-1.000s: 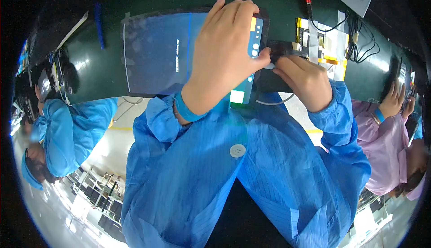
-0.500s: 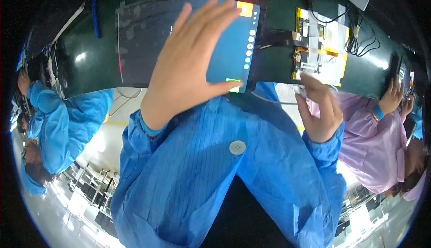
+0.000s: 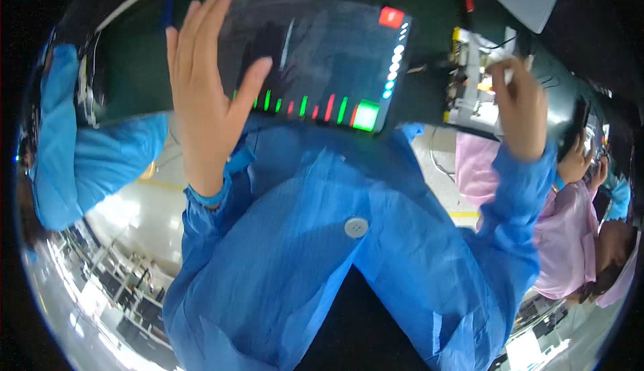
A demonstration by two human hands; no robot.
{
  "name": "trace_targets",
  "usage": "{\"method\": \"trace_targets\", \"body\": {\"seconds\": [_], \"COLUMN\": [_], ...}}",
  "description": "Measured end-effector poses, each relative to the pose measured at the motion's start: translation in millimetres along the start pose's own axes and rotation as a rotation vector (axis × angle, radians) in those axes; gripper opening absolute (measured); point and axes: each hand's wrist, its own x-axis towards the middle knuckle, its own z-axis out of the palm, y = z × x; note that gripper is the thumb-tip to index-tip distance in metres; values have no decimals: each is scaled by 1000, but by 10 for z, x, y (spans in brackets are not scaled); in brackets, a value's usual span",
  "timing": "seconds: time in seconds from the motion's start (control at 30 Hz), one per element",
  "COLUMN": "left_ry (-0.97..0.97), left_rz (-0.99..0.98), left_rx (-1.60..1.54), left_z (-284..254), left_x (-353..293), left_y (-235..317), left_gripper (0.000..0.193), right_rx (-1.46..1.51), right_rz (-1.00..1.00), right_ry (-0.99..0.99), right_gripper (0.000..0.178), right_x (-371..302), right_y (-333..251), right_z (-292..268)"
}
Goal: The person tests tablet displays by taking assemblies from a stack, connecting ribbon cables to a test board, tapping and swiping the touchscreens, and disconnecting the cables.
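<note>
Left hand: spread wide, gripping nothing, at left end of lit screen | Right hand: half-curled at circuit board to right; cannot tell whether holding anything

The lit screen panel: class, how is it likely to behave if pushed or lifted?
Lying broad and flat, the screen panel would probably slide rather than roll or tip. Its glossy, reflecting surface suggests it may be slippery and perhaps fragile.

a creased blue smock, faintly striped, with a pale round button; what seems a lighter blue band below the left hand.
</note>
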Motion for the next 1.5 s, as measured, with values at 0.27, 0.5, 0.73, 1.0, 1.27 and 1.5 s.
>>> {"method": "trace_targets", "body": {"seconds": [0.27,0.5,0.73,1.0,1.27,1.5], "left_ry": [81,-3,75,207,220,181], "left_rz": [-53,30,253,284,266,283], "left_rx": [-2,-135,-242,-242,-211,-211], "left_z": [6,-17,178,219,247,254], "left_x": [-364,-521,-577,-676,-702,-676], "left_y": [-205,-75,-154,-227,-253,-265], "left_gripper": [43,35,37,29,23,24], "right_rx": [-447,-134,111,328,553,540], "right_rz": [-52,-139,-141,-15,222,62], "right_ry": [-23,167,227,436,276,339], "right_gripper": [31,25,36,25,33,30], "right_x": [1000,829,299,137,156,-129], "right_y": [479,651,517,849,869,388], "right_z": [433,173,-243,-451,-569,-430]}}
